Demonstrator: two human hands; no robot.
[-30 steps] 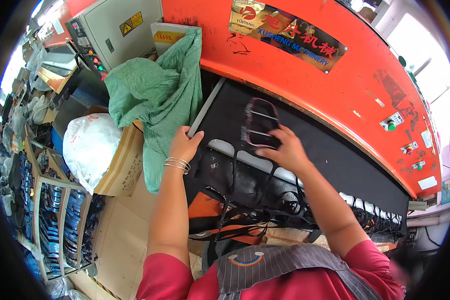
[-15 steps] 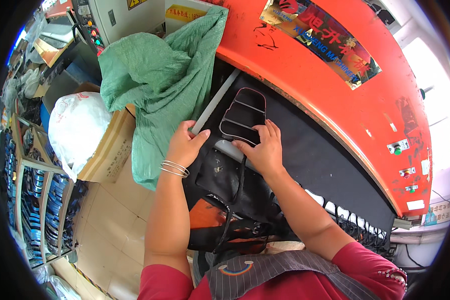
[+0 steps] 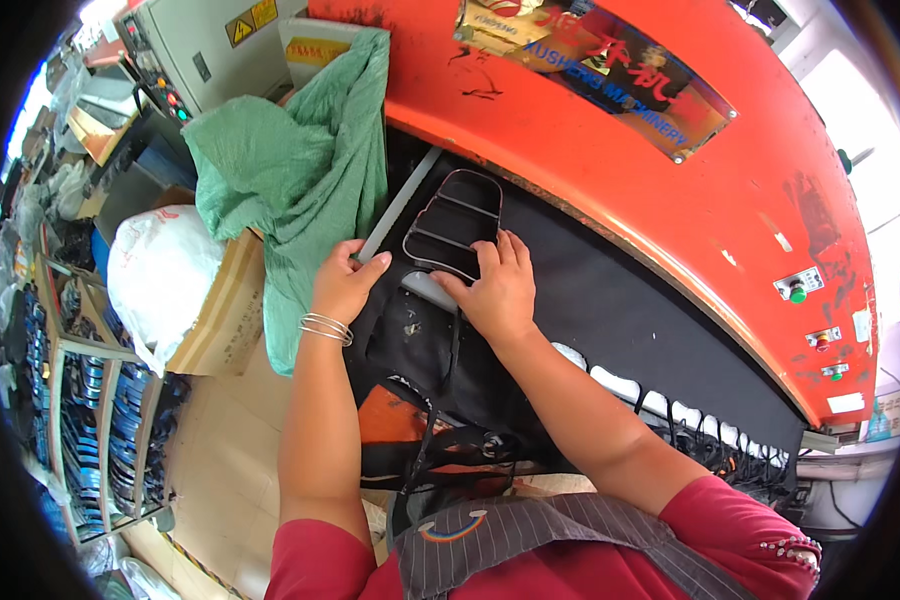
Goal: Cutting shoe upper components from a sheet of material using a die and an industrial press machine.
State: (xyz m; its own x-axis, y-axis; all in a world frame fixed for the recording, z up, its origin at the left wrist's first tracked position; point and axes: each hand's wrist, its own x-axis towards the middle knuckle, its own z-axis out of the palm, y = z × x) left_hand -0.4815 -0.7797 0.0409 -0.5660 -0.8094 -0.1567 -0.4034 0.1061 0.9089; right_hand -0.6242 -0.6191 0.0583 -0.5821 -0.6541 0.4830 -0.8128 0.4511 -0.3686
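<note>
A cutting die (image 3: 454, 241), a thin metal outline with cross bars, rests on the black sheet material (image 3: 600, 300) over the press bed. My right hand (image 3: 500, 290) grips its near end, fingers over the rim and thumb at the near edge. Just below the thumb shows a rounded whitish piece (image 3: 428, 289). At the sheet's left edge, beside a grey strip (image 3: 400, 205), my left hand (image 3: 342, 288) has thumb and forefinger apart. It holds nothing that I can see; its other fingers are partly hidden.
Beyond the sheet rises the red press body (image 3: 590, 120), with push buttons (image 3: 797, 293) at right. Green woven sacking (image 3: 295, 180) hangs at left, beside a carton (image 3: 215, 320) and a white bag (image 3: 165, 275). A rack (image 3: 100, 400) of many dies stands further left. White pieces with black cords (image 3: 660, 405) line the near edge.
The whole view has shifted a little, so bed, hands and die appear further left. The die sits slightly closer to the far edge of the sheet. Both hands keep nearly the same pose.
</note>
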